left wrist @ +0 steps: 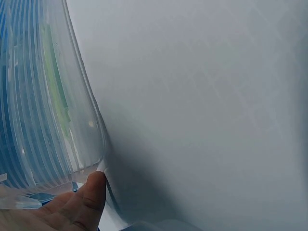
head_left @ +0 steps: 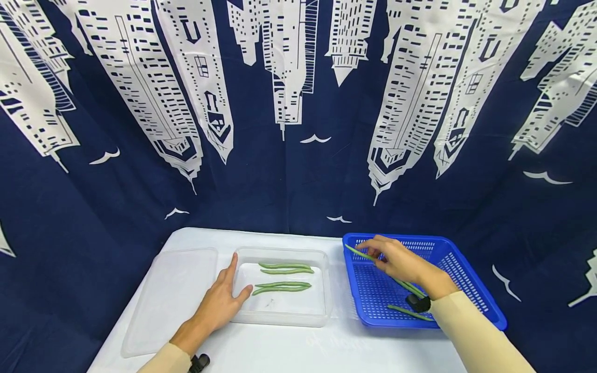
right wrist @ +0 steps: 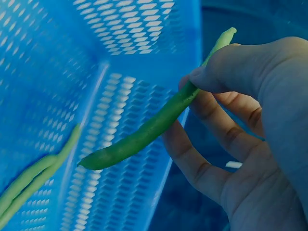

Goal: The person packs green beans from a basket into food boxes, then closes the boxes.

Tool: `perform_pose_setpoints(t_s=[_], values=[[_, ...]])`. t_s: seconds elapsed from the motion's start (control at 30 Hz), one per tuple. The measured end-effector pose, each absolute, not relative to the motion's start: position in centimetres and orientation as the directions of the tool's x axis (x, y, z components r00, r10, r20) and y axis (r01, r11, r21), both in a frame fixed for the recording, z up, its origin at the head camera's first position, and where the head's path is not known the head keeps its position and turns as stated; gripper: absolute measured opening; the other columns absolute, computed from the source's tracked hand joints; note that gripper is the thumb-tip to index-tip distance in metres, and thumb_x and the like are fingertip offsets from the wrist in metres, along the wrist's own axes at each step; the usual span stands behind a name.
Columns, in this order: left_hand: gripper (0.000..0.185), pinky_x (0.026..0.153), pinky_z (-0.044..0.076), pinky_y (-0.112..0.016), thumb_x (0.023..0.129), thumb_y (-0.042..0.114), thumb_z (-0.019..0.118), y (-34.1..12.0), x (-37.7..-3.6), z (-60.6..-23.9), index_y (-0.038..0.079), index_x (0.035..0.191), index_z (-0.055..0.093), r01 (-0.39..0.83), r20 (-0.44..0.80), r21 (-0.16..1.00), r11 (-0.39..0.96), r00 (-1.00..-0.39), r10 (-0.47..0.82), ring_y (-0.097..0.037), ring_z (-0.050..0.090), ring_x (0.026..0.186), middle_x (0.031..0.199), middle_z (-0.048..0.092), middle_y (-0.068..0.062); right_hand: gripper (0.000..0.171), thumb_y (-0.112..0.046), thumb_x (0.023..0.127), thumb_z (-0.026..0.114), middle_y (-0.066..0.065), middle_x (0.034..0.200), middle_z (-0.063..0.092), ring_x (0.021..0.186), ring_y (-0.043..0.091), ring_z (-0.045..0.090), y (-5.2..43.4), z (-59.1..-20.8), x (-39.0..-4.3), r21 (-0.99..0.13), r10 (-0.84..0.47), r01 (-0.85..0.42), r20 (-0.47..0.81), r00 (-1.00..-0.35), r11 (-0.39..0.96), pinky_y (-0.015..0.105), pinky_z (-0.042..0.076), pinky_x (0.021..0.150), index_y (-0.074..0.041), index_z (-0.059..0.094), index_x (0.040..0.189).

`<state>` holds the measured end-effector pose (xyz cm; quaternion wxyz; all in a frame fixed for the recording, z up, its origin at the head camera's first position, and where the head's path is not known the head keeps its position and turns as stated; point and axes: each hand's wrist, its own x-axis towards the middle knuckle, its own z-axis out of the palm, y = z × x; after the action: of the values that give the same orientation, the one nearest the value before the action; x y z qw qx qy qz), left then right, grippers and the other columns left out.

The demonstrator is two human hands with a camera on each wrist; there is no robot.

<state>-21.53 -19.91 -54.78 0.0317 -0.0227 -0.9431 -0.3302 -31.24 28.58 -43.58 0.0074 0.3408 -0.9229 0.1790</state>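
We're pinching a green bean (head_left: 361, 254) in our right hand (head_left: 401, 261) above the basket (head_left: 471, 280) rim; left hand (head_left: 219, 305), fingers straight, bracing the clear container (head_left: 280, 317) edge.

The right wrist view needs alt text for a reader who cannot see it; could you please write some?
The right hand pinches a green bean between thumb and fingers above a blue plastic basket with a perforated floor and walls. Two more beans lie together in the basket at lower left.

container (head_left: 322, 290) left of basket (head_left: 471, 280) (beans (head_left: 282, 277) inside)
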Motion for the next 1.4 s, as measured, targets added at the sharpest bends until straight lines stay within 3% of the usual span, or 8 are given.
perform_pose_setpoints(t_s=[0.47, 0.7, 1.03, 1.4], values=[[0.101, 0.129, 0.048, -0.075, 0.115, 0.043, 0.072, -19.7, -21.4, -54.8, 0.014, 0.189, 0.01, 0.067, 0.079, 0.624, 0.779, -0.997, 0.023, -0.059, 0.057, 0.158, 0.176, 0.047, -0.034, 0.052, 0.012, 0.101, 0.078, 0.004, 0.116, 0.075, 0.106, 0.019, 0.08, 23.7, -42.3, -31.2, -0.283, -0.729, -0.747, 0.189, -0.658, 0.602, 0.041, 0.072, 0.093, -0.012, 0.08, 0.146], [0.101, 0.128, 0.048, -0.076, 0.114, 0.043, 0.072, -19.7, -21.3, -54.8, 0.014, 0.189, 0.011, 0.073, 0.084, 0.627, 0.776, -0.996, 0.025, -0.06, 0.058, 0.157, 0.176, 0.048, -0.036, 0.049, 0.014, 0.1, 0.079, 0.003, 0.109, 0.071, 0.096, 0.011, 0.068, 20.5, -42.2, -31.5, -0.268, -0.782, -0.803, 0.207, -0.588, 0.533, 0.03, 0.065, 0.084, -0.012, 0.082, 0.142], [0.101, 0.127, 0.049, -0.075, 0.115, 0.046, 0.071, -19.8, -21.2, -54.9, 0.014, 0.189, 0.011, 0.072, 0.084, 0.621, 0.781, -0.996, 0.025, -0.059, 0.059, 0.157, 0.176, 0.049, -0.035, 0.046, 0.013, 0.102, 0.075, 0.005, 0.109, 0.073, 0.1, 0.017, 0.074, 16.1, -42.2, -32.1, -0.275, -0.851, -0.863, 0.203, -0.484, 0.424, 0.035, 0.069, 0.091, -0.01, 0.083, 0.141], [0.1, 0.127, 0.049, -0.075, 0.115, 0.045, 0.071, -19.8, -21.4, -54.5, 0.013, 0.189, 0.011, 0.079, 0.09, 0.617, 0.783, -0.995, 0.03, -0.059, 0.059, 0.156, 0.175, 0.049, -0.034, 0.044, 0.011, 0.104, 0.072, 0.008, 0.115, 0.076, 0.109, 0.021, 0.081, 12.0, -42.5, -32.9, -0.297, -0.877, -0.867, 0.15, -0.457, 0.401, 0.033, 0.069, 0.097, -0.01, 0.082, 0.142]])
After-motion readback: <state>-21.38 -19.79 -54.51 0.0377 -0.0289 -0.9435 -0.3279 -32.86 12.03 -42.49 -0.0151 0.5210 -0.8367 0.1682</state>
